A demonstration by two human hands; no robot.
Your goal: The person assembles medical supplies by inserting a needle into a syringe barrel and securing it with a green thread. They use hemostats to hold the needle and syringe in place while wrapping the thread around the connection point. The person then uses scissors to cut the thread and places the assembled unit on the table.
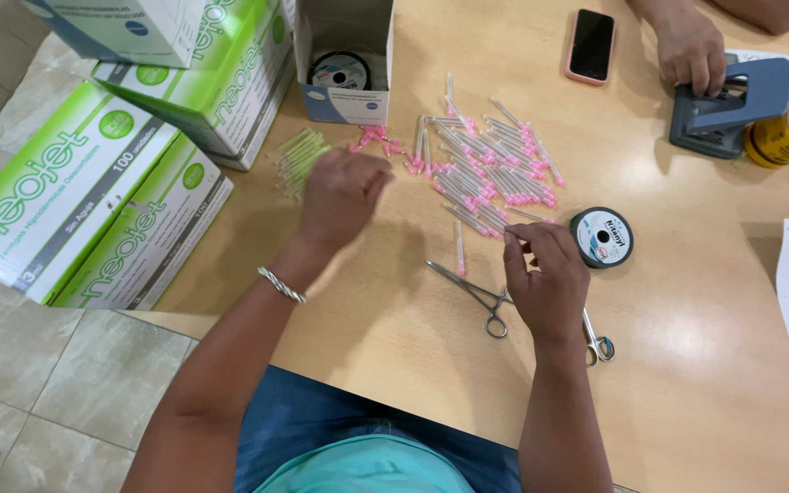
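Overhead view of a person seated at a pale wooden table (687,402). The left hand (340,194) is raised slightly above the tabletop, wrist bent, fingers curled loosely inward; motion blur hides the fingertips, so whether it holds anything cannot be told. A silver beaded bracelet (281,285) circles the left wrist. Just beyond this hand lies a small bundle of pale green capped needles (298,159), close to the table's left edge. The right hand (545,274) rests lower, thumb and forefinger pressed together, apparently pinching something fine near the near edge of a scattered heap of clear-capped needles with pink hubs (490,169). A single pink-hubbed needle (459,248) lies apart between the two hands. Steel forceps with ring handles (472,294) lie just left of the right hand, and small steel scissors (595,340) emerge from beneath its wrist. A round black spool with a white label (601,237) sits just beside the right hand. An open white cardboard box (344,64) stands beyond the heap, and stacked green-and-white cartons (93,183) overhang the left edge. Another person's hand (691,50) presses a grey-blue lever tool (732,105) at the far right, beside a pink-cased phone (591,46). Bare tabletop extends in front of and to the right of the right hand.
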